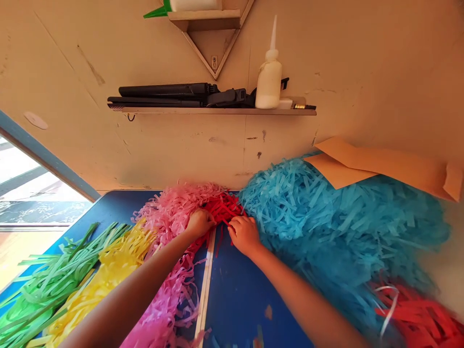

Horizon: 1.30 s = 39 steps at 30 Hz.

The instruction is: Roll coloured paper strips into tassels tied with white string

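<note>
A small heap of red paper strips (224,207) lies against the wall at the table's far edge. My left hand (200,223) is at its left side, fingers closed on some of the strips. Close by on the right, my right hand (244,235) has curled fingers pinching the ends of red strips. Pink paper strips (170,210) lie beside and partly beneath my left arm. A large pile of blue paper strips (290,203) rises just right of my right hand.
Yellow strips (119,261) and green strips (61,275) cover the blue table's left side. Brown card sheets (391,166) rest on the blue pile. More red strips (427,314) lie at lower right. A wall shelf (217,111) holds a glue bottle (269,79) and black tools (163,92).
</note>
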Motion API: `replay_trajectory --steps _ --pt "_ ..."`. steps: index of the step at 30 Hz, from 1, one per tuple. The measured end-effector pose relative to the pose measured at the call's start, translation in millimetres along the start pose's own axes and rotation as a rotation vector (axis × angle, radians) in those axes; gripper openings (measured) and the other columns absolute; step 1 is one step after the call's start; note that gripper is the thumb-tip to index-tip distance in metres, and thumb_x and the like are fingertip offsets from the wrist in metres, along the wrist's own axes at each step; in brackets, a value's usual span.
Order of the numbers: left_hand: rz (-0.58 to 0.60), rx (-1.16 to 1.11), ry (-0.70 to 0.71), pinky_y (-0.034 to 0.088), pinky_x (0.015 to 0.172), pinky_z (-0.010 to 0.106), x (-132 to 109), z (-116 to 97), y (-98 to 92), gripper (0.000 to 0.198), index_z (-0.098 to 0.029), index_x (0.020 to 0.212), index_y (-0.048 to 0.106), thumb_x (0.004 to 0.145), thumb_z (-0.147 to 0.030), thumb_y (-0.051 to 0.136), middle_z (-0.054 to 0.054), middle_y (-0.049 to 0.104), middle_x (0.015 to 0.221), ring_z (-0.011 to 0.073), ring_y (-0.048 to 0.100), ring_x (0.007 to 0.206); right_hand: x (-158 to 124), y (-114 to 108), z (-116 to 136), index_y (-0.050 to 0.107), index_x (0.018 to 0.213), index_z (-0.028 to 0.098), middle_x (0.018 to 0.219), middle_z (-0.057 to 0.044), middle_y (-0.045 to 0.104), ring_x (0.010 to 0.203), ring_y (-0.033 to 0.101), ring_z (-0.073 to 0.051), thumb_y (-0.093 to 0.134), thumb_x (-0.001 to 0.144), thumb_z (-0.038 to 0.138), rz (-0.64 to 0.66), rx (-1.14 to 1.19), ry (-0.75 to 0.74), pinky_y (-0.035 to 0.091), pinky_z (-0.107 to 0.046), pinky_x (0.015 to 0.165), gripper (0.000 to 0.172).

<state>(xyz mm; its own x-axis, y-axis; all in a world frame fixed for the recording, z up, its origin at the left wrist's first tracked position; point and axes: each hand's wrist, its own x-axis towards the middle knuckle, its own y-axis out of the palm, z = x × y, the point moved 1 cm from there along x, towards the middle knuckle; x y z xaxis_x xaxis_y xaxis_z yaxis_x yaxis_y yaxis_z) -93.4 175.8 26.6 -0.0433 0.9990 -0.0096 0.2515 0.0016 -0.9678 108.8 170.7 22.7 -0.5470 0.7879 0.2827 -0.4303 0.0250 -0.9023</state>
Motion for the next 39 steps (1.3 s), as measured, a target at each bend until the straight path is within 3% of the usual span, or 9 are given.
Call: replay_trajectory --steps 4,8,11,14,19,23,28,35,39 --pt "-0.036 -0.021 0.002 0.043 0.081 0.031 -2 4 -2.6 0.017 -0.020 0.076 0.072 0.079 -0.037 0.069 0.003 0.074 0.085 0.0215 0.065 0.091 0 5 1 0.070 0.105 0.021 0.110 -0.006 0.069 0.103 0.058 -0.022 0.052 0.097 0.027 0.010 0.001 -0.025 0.036 -0.038 0.089 0.021" --pt "-0.031 -0.010 0.003 0.044 0.068 0.029 -2 7 -7.6 0.023 -0.021 0.076 0.072 0.081 -0.042 0.064 0.000 0.073 0.074 0.0194 0.066 0.072 0 8 7 0.068 0.110 0.020 0.118 -0.007 0.068 0.107 0.057 -0.023 0.050 0.097 0.028 0.051 -0.016 -0.073 0.036 -0.039 0.091 0.024" --pt "-0.091 0.061 0.043 0.044 0.080 0.035 -8 0 -12.7 0.023 -0.019 0.081 0.071 0.086 -0.036 0.057 0.005 0.073 0.084 0.0244 0.066 0.084 3 13 16 0.060 0.126 0.021 0.132 -0.005 0.062 0.109 0.058 -0.022 0.053 0.095 0.030 0.114 -0.033 -0.152 0.037 -0.037 0.093 0.033" --pt "-0.166 0.150 0.105 0.035 0.098 0.046 -18 -15 -12.6 0.021 -0.018 0.093 0.068 0.090 -0.027 0.049 0.013 0.071 0.098 0.0310 0.060 0.106 8 21 26 0.053 0.135 0.016 0.140 -0.012 0.054 0.109 0.059 -0.026 0.057 0.092 0.040 0.178 -0.071 -0.182 0.039 -0.040 0.093 0.049" --pt "-0.235 0.258 0.062 0.032 0.098 0.050 -20 -29 -17.8 0.023 -0.014 0.096 0.067 0.086 -0.012 0.046 0.017 0.071 0.094 0.0325 0.060 0.101 12 36 35 0.054 0.135 0.013 0.139 -0.018 0.053 0.107 0.061 -0.032 0.049 0.095 0.053 0.253 -0.135 -0.159 0.038 -0.047 0.094 0.057" --pt "-0.339 0.295 -0.062 0.028 0.097 0.054 -9 -24 -54.2 0.024 -0.016 0.097 0.066 0.086 -0.015 0.045 0.016 0.072 0.098 0.0340 0.061 0.102 9 42 37 0.057 0.132 0.016 0.140 -0.018 0.053 0.103 0.064 -0.031 0.042 0.097 0.056 0.274 -0.154 -0.127 0.035 -0.049 0.097 0.056" --pt "-0.469 0.315 -0.166 0.028 0.100 0.049 -11 -16 -112.4 0.022 -0.018 0.093 0.065 0.086 -0.021 0.044 0.012 0.073 0.096 0.0311 0.063 0.101 6 39 42 0.064 0.120 0.015 0.128 -0.017 0.062 0.097 0.066 -0.028 0.046 0.097 0.052 0.261 -0.152 -0.110 0.032 -0.047 0.100 0.047" --pt "-0.680 0.325 -0.280 0.035 0.097 0.044 -46 -19 -183.0 0.026 -0.015 0.098 0.064 0.089 -0.027 0.042 0.011 0.073 0.077 0.0273 0.069 0.080 8 22 52 0.069 0.110 0.015 0.115 -0.017 0.068 0.101 0.065 -0.029 0.051 0.095 0.040 0.252 -0.110 -0.072 0.037 -0.047 0.096 0.035" --pt "-0.841 0.352 -0.208 0.028 0.106 0.046 -86 -33 -219.1 0.025 -0.017 0.095 0.064 0.092 -0.027 0.042 0.010 0.073 0.083 0.0264 0.068 0.089 0 -19 61 0.072 0.097 0.014 0.101 -0.014 0.072 0.091 0.068 -0.027 0.054 0.092 0.028 0.195 -0.055 -0.021 0.044 -0.040 0.087 0.023"
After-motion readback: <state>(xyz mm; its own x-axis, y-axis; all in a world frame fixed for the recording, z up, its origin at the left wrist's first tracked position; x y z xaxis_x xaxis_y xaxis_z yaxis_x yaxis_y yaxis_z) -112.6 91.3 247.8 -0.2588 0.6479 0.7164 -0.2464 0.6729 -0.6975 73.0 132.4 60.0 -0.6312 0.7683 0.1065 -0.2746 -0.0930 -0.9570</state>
